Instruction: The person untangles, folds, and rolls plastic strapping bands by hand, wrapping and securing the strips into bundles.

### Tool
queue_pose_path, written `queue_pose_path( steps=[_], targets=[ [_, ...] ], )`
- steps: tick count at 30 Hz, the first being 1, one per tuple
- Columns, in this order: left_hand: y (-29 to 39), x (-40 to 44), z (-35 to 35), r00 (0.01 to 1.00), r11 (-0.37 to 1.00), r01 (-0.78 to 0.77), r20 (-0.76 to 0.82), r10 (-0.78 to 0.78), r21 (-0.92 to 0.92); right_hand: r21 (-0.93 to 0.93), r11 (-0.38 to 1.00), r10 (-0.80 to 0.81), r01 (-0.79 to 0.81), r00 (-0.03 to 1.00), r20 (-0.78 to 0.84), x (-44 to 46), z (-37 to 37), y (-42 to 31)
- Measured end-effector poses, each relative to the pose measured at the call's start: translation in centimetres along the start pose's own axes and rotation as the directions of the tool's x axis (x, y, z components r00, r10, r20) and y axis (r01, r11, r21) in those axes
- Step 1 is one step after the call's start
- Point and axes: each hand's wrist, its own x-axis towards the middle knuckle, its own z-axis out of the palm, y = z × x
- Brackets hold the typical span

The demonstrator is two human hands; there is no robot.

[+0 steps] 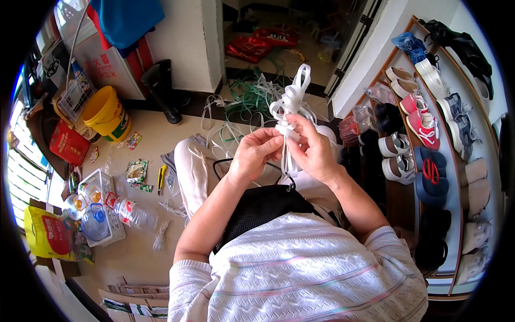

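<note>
beige floor (pixel 140 260) with yellow bucket (pixel 111 119), white basket (pixel 118 229), yellow cutter (pixel 161 180) and tangled green and white strips (pixel 251 101)

Looks like the entryway of a lived-in home here!
There on the right, a shoe rack (pixel 455 214) crammed with red sneakers (pixel 424 127), navy slippers (pixel 433 189) and more; across the floor (pixel 134 252), a tall black boot (pixel 161 88) against the wall (pixel 188 43), a yellow bucket (pixel 107 112), blue clothing (pixel 126 24) hanging above.

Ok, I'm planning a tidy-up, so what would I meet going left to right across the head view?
Yellow bag, yellow bucket, cutter knife, left hand, white strap, right hand, red shoes.
</note>
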Motion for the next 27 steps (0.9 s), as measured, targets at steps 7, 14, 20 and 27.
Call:
queue_pose_path(
  steps=[7, 14, 20, 27],
  targets=[
    [0.9, -0.4, 0.4, 0.994, 0.994, 0.093, 0.059, -0.096, 0.065, 0.031, 0.998, 0.053, -0.053, 0.998, -0.012, 0.6, -0.2, -0.8],
    [1.5, -0.4, 0.7, 0.986, 0.973, 0.07, 0.134, -0.102, 0.219, 0.162, 0.982, 0.094, -0.099, 0.995, 0.038, 2.3, 0.5, 1.3],
    [6.1, -2.2, -2.7, 0.989, 0.897, -0.076, -0.081, 0.123, 0.436, 0.234, 0.94, 0.231, -0.247, 0.968, 0.093, 2.7, -0.9, 3.6],
    [10.5, -13.3, -16.5, 0.746, 0.738, 0.09, -0.536, 0.394, 0.668, -0.747, 0.658, 0.257, -0.094, 0.961, 0.105, -1.8, -7.9, 16.9]
  ],
)
